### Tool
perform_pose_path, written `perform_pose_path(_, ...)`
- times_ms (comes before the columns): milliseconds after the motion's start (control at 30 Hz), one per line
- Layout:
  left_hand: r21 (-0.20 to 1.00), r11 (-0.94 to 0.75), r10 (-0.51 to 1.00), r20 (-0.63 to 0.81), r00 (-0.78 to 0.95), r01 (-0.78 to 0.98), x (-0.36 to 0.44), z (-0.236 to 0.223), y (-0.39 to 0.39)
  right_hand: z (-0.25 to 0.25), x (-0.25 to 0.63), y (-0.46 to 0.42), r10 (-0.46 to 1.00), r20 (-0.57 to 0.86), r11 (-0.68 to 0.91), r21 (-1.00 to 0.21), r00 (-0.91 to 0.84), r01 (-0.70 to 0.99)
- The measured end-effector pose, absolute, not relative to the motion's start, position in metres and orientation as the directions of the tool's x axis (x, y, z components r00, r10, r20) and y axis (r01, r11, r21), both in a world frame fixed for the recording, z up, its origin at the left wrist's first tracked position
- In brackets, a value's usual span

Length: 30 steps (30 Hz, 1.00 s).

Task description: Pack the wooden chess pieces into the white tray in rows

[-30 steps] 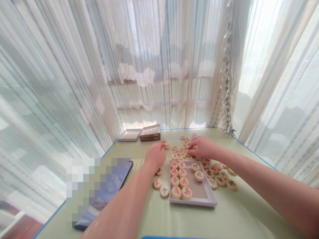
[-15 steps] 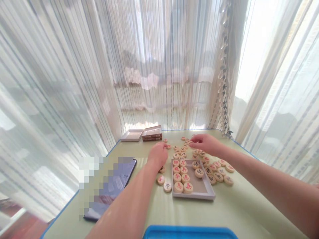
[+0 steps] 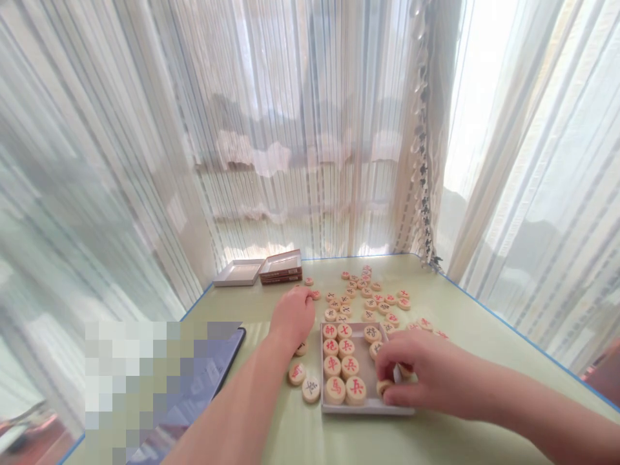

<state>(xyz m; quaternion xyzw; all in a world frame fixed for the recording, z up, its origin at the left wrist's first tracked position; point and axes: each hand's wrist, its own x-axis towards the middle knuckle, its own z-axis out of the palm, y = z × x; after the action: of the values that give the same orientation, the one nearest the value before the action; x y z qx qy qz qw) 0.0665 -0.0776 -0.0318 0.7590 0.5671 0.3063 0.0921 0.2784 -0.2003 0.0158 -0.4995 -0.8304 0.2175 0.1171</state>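
A shallow white box tray (image 3: 356, 409) lies on the table, with two columns of red-lettered Chinese chess pieces (image 3: 349, 367) along its left side. Black-lettered pieces (image 3: 372, 332) stand in its right part. At the tray's right side, my right hand (image 3: 411, 365) pinches a Chinese chess piece (image 3: 384, 387) low over the tray floor; its face is mostly hidden. My left hand (image 3: 294, 316) rests beyond the tray's left edge with curled fingers, their tips at a red-lettered Chinese chess piece (image 3: 316, 295). The thumb and part of that grip are hidden.
Several loose pieces (image 3: 371, 303) are scattered behind and right of the tray, and a few (image 3: 310, 389) lie on its left. Stacked boxes (image 3: 281, 268) and an open lid (image 3: 238, 274) stand at the back left. A dark tablet-like device (image 3: 213, 381) lies left.
My right hand has come from the far loose pieces back to the tray's right side, bringing a Chinese chess piece. My left hand stays at the same piece. The view has shifted slightly.
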Motion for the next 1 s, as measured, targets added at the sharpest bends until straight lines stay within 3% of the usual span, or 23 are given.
perform_pose_path(133,0.472,-0.340,0.917,0.359,0.175,0.813,0.068,-0.031,-0.079,0.012,0.274,-0.201,0.922,-0.040,0.338,-0.407,-0.386,0.848)
perform_pose_path(567,0.470,-0.319,0.927,0.335,0.168,0.823,0.067,-0.031,-0.079,0.010,0.277,-0.197,0.920,0.035,0.376,-0.350,-0.389,0.858)
perform_pose_path(800,0.456,-0.296,0.937,0.311,0.162,0.839,0.069,-0.029,-0.081,0.011,0.279,-0.188,0.879,0.320,0.462,-0.382,-0.355,0.800)
perform_pose_path(1000,0.446,-0.319,0.928,0.328,0.178,0.836,0.069,-0.032,-0.080,0.005,0.270,-0.177,0.891,0.257,0.445,-0.329,-0.374,0.833)
